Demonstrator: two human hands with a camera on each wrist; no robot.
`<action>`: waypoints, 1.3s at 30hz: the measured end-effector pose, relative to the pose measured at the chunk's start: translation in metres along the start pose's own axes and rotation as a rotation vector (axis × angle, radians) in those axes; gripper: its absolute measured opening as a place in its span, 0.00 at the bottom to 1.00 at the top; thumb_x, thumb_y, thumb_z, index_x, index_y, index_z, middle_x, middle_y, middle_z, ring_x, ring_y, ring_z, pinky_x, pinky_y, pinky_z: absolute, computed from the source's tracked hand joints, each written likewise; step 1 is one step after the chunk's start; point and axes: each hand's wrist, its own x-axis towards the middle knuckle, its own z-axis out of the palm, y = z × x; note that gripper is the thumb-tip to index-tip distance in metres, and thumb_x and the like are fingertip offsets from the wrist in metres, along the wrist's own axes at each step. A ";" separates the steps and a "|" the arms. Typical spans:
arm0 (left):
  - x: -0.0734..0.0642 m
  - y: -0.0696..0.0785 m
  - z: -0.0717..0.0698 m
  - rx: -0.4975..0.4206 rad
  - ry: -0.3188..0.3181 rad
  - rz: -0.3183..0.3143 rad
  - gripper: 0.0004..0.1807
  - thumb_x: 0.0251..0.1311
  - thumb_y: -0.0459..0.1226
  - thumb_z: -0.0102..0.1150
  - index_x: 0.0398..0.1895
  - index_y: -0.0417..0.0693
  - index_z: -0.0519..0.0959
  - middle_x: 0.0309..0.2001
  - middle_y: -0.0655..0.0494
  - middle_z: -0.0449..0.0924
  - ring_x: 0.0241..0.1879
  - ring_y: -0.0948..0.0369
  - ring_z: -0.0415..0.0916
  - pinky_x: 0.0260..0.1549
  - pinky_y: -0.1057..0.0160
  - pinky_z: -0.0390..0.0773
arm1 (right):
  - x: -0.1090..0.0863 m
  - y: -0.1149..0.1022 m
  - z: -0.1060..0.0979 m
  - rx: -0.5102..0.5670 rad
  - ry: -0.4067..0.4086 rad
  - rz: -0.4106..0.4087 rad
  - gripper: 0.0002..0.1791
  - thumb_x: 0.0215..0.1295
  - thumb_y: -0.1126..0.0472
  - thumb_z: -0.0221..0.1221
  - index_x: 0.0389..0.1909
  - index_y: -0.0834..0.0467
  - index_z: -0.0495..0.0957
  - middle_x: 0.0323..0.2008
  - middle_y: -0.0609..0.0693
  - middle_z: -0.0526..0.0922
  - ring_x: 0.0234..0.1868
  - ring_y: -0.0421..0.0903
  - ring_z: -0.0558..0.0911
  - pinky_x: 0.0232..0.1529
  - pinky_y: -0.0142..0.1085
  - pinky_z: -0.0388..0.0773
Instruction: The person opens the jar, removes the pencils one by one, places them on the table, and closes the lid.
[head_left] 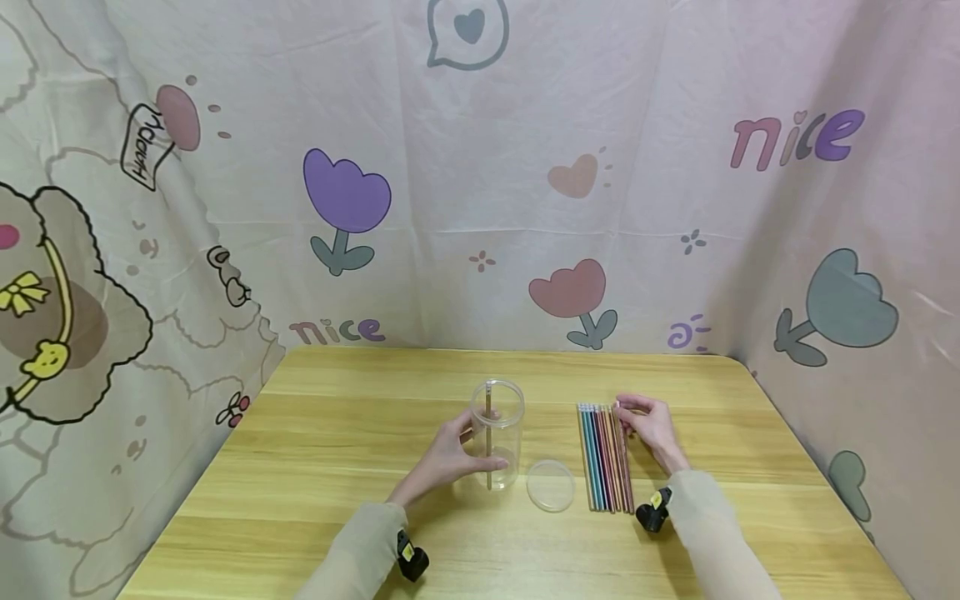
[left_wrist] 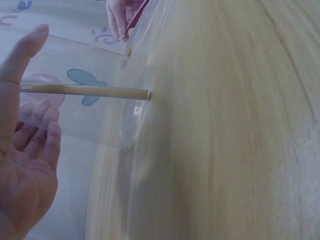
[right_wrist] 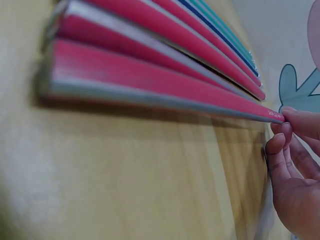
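A clear plastic jar [head_left: 510, 442] stands upright and lidless on the table, with my left hand [head_left: 447, 456] gripping it from the left side. Inside it one gold-toned pencil [left_wrist: 100, 91] stands on end, its tip reaching the bottom in the left wrist view. To the right lies a row of pencils [head_left: 597, 467], side by side, in teal, blue, red and gold. My right hand [head_left: 651, 423] pinches the far end of the rightmost one, a red pencil [right_wrist: 165, 90] with a silvery edge. Its near end looks close to the tabletop, blurred in the right wrist view.
A round clear lid [head_left: 551, 486] lies flat between the jar and the pencils. The wooden table [head_left: 360, 400] meets a printed cloth backdrop [head_left: 465, 292] at its back edge, and cloth also hangs at both sides.
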 end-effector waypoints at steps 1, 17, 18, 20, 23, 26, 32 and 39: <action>0.000 0.000 0.000 -0.001 0.000 -0.001 0.38 0.45 0.39 0.80 0.63 0.49 0.74 0.65 0.48 0.77 0.69 0.45 0.70 0.71 0.41 0.69 | 0.000 0.000 0.000 -0.011 0.001 -0.003 0.23 0.66 0.71 0.62 0.60 0.74 0.73 0.36 0.48 0.87 0.24 0.35 0.79 0.25 0.26 0.81; 0.000 -0.002 0.000 0.012 -0.002 -0.002 0.39 0.46 0.39 0.80 0.64 0.48 0.74 0.65 0.48 0.77 0.69 0.44 0.70 0.71 0.41 0.69 | 0.000 0.004 0.004 -0.168 0.037 -0.076 0.19 0.65 0.70 0.63 0.55 0.74 0.78 0.46 0.69 0.85 0.27 0.34 0.80 0.26 0.26 0.82; 0.000 -0.002 0.000 0.013 -0.002 0.000 0.39 0.46 0.39 0.80 0.64 0.48 0.74 0.65 0.48 0.77 0.69 0.44 0.70 0.71 0.41 0.69 | 0.000 0.004 0.004 -0.172 0.033 -0.075 0.19 0.65 0.70 0.63 0.55 0.73 0.78 0.47 0.69 0.84 0.28 0.35 0.80 0.26 0.26 0.82; 0.000 -0.001 0.000 0.013 -0.003 0.002 0.39 0.46 0.39 0.80 0.64 0.47 0.73 0.66 0.48 0.77 0.69 0.44 0.70 0.71 0.40 0.69 | -0.001 0.003 0.004 -0.182 0.025 -0.074 0.19 0.65 0.69 0.63 0.56 0.73 0.77 0.48 0.70 0.83 0.29 0.36 0.80 0.26 0.26 0.82; 0.000 0.000 0.000 0.013 -0.003 0.005 0.40 0.46 0.39 0.80 0.65 0.46 0.73 0.66 0.47 0.77 0.69 0.44 0.70 0.71 0.40 0.69 | -0.001 0.003 0.005 -0.200 0.025 -0.078 0.19 0.66 0.69 0.63 0.55 0.73 0.78 0.48 0.70 0.83 0.31 0.36 0.80 0.27 0.26 0.82; 0.000 0.002 0.000 0.011 -0.004 0.008 0.40 0.47 0.39 0.80 0.65 0.45 0.72 0.66 0.47 0.76 0.69 0.43 0.70 0.71 0.40 0.69 | -0.001 0.003 0.005 -0.216 0.027 -0.084 0.19 0.66 0.68 0.63 0.55 0.73 0.78 0.49 0.70 0.83 0.32 0.35 0.80 0.29 0.25 0.82; -0.001 0.003 0.000 0.006 -0.002 0.006 0.39 0.46 0.39 0.80 0.65 0.47 0.73 0.66 0.47 0.77 0.69 0.43 0.70 0.71 0.39 0.69 | 0.000 0.004 0.006 -0.224 0.034 -0.077 0.18 0.66 0.68 0.63 0.54 0.72 0.79 0.49 0.69 0.83 0.33 0.33 0.79 0.31 0.24 0.81; -0.001 0.003 0.000 0.008 0.002 0.011 0.39 0.46 0.39 0.80 0.64 0.49 0.74 0.65 0.47 0.77 0.69 0.43 0.71 0.71 0.39 0.69 | 0.000 0.004 0.008 -0.266 0.054 -0.081 0.17 0.65 0.68 0.63 0.53 0.71 0.80 0.49 0.68 0.84 0.33 0.32 0.79 0.31 0.23 0.80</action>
